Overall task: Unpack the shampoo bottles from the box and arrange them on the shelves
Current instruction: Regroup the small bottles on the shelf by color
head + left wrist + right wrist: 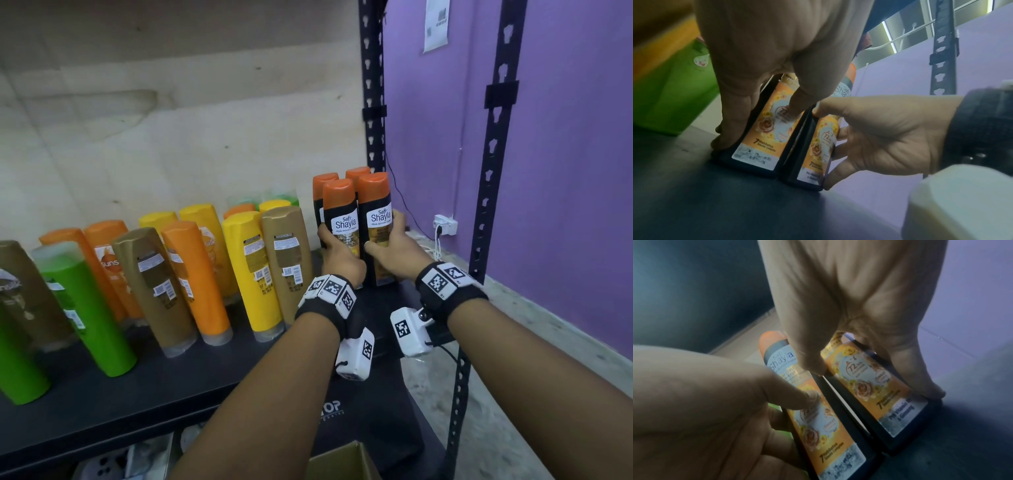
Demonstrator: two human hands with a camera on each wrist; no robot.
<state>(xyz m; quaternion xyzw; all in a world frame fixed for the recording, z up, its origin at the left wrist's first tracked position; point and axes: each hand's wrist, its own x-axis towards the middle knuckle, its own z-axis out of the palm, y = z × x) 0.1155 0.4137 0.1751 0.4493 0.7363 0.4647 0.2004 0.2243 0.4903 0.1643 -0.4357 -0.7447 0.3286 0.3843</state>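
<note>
Two black Safi Shayla shampoo bottles with orange caps stand side by side at the right end of the black shelf (102,394). My left hand (339,255) grips the left bottle (342,222), thumb on its front label and fingers round its far side. My right hand (390,250) grips the right bottle (376,219) the same way. In the left wrist view both bases rest on the shelf, the left bottle (764,129) beside the right bottle (818,154). Two more orange-capped bottles (356,173) stand right behind them. An open cardboard box (342,462) shows at the bottom edge.
Rows of orange, yellow, gold and green bottles (246,267) fill the shelf to the left, the nearest gold one (287,253) close to my left hand. Black perforated uprights (373,102) frame the right end. Beyond them are a purple wall and a wall socket (445,224).
</note>
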